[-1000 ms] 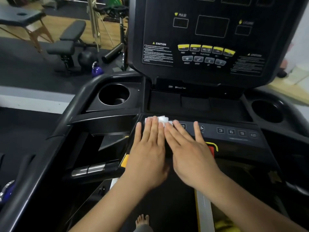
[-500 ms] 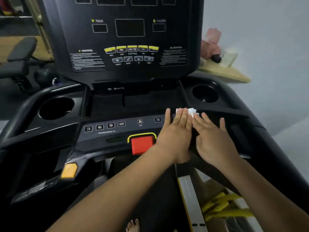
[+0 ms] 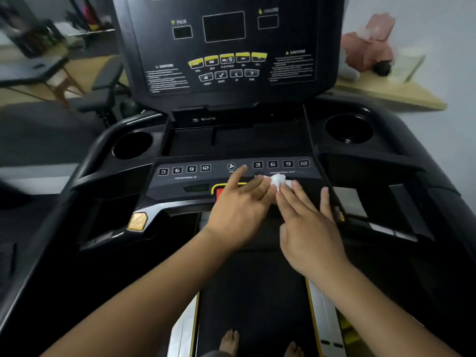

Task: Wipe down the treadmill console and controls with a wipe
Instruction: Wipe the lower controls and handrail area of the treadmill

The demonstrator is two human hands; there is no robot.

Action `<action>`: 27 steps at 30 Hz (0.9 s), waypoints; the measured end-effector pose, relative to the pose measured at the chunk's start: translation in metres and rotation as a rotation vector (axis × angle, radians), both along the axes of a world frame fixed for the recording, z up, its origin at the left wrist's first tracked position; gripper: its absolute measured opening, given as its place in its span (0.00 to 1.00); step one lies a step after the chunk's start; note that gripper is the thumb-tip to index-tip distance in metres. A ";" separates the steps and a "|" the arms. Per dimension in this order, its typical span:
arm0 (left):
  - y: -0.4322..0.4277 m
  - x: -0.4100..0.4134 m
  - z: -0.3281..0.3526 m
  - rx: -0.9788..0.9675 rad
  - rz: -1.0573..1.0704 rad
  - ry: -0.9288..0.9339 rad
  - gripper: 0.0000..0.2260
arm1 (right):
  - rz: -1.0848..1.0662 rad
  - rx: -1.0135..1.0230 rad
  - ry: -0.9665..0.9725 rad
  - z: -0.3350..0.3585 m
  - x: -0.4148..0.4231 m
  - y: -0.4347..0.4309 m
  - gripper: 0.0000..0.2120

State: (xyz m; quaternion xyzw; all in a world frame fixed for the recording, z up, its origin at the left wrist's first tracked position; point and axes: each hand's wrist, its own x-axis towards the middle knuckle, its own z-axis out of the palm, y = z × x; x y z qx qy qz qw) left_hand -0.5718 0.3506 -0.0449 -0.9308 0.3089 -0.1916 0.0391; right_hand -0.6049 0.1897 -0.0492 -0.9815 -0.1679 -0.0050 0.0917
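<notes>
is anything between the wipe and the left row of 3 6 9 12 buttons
Nothing loose shows on the control strip between the wipe and the left number buttons. Only the fan button, which looks flush, and the left hand itself lie along that path.

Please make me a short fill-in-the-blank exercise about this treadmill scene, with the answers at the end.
1. The left hand and the right hand press a ____ wipe onto the control strip.
2. The left hand partly covers the ____ stop button.
3. The left row and the right row of number buttons both read 3, 6, 9 and ____.
4. The middle button between them shows a ____ symbol.

Answers: white; red; 12; fan
</notes>
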 end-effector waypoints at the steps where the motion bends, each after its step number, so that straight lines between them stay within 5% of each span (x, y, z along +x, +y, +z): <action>1: 0.010 0.001 0.002 0.013 0.036 0.010 0.15 | 0.016 0.002 0.003 0.003 0.006 0.010 0.30; 9: 0.097 -0.012 0.007 -0.088 0.243 0.150 0.29 | 0.150 -0.006 -0.014 0.013 0.027 0.104 0.28; 20: 0.229 -0.055 -0.031 -0.300 0.131 -0.131 0.11 | 0.250 0.045 -0.073 -0.013 -0.029 0.226 0.35; 24: 0.248 -0.062 -0.029 -0.334 0.074 -0.093 0.06 | 0.274 0.218 -0.025 -0.014 -0.039 0.238 0.34; 27: 0.247 -0.058 -0.007 -0.488 0.080 0.072 0.08 | 0.167 0.594 0.145 -0.002 -0.037 0.229 0.29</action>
